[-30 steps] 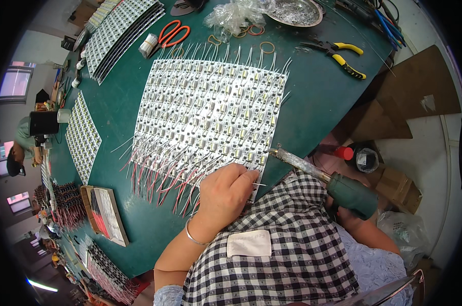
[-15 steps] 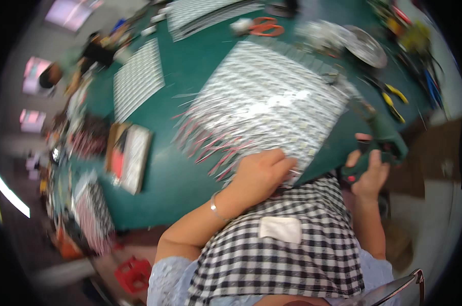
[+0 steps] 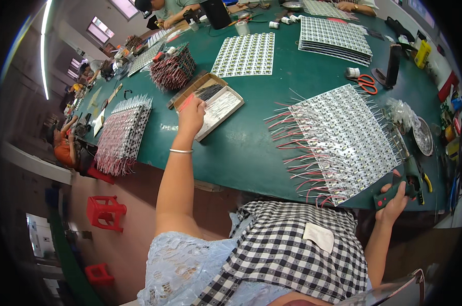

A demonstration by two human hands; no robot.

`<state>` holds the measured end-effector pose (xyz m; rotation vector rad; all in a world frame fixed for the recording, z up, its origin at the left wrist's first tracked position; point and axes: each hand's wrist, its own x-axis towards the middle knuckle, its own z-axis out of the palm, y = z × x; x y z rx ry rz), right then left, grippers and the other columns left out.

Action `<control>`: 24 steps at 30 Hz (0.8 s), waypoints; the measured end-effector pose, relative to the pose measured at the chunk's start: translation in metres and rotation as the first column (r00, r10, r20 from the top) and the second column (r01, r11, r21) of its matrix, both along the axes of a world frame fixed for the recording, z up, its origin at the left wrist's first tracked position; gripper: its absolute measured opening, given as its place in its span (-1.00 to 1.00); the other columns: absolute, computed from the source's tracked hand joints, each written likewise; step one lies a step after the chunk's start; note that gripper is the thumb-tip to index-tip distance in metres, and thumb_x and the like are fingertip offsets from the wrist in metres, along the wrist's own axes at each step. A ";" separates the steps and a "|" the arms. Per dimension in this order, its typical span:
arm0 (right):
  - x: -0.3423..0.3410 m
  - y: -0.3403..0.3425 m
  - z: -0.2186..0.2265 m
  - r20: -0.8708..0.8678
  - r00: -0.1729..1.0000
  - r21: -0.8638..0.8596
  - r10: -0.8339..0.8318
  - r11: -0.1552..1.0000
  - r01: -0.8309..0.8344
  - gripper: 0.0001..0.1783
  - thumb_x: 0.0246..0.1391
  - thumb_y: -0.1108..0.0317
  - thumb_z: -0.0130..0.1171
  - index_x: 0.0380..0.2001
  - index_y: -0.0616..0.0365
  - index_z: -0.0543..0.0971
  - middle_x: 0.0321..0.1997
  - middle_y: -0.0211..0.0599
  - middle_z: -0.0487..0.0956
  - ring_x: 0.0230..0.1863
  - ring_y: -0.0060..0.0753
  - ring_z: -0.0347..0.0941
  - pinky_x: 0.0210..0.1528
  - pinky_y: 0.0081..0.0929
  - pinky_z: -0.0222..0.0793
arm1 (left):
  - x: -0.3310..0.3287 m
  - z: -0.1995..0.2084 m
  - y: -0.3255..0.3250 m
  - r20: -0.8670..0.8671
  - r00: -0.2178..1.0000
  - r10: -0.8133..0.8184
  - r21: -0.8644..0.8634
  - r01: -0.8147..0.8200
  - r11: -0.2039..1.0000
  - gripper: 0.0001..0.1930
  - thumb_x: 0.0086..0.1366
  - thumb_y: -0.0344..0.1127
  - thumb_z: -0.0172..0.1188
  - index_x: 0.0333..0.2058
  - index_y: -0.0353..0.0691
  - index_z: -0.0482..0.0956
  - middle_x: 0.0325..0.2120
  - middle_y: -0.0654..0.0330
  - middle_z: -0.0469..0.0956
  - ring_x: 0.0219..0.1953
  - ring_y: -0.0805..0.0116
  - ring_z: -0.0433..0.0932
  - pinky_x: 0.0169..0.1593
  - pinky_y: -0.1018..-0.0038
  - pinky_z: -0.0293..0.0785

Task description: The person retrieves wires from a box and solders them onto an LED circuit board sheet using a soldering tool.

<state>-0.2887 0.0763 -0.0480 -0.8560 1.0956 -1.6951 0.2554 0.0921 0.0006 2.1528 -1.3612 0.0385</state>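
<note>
My right hand (image 3: 391, 206) is wrapped round a dark green soldering gun (image 3: 386, 197) with a red button, at the near right edge of the table. Just left of it lies a white circuit board panel (image 3: 343, 137), with red and white wires fringing its left side and pale wires along its right. My left hand (image 3: 191, 115) reaches into a cardboard box (image 3: 235, 106), fingers drawn together at its red wires (image 3: 188, 102). What the fingertips pinch is hidden. White and black wires lie in the same box.
A bare panel (image 3: 243, 55) and a stack of panels (image 3: 335, 40) lie farther back. Wired bundles (image 3: 123, 135) stand at the left. Orange-handled scissors (image 3: 366, 84), a phone on a stand (image 3: 392, 66) and a metal dish (image 3: 422, 136) are at the right. Other people sit along the table.
My left hand has left the wired panel and moved left to the wire box. My right hand still holds the soldering gun. The view has swung left.
</note>
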 end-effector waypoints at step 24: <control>-0.020 0.003 -0.016 -0.018 1.000 0.031 0.023 0.999 -0.022 -0.60 0.21 0.23 -0.20 -0.07 0.36 0.31 -0.04 -0.19 0.41 -0.52 -0.61 0.30 -0.43 -0.64 0.27 | 0.025 -0.002 -0.050 -0.030 0.994 -0.101 0.121 0.104 0.987 -0.78 0.03 -0.25 0.18 -0.37 -0.23 0.62 -0.45 0.06 0.58 -0.38 0.21 0.56 -0.26 0.37 0.43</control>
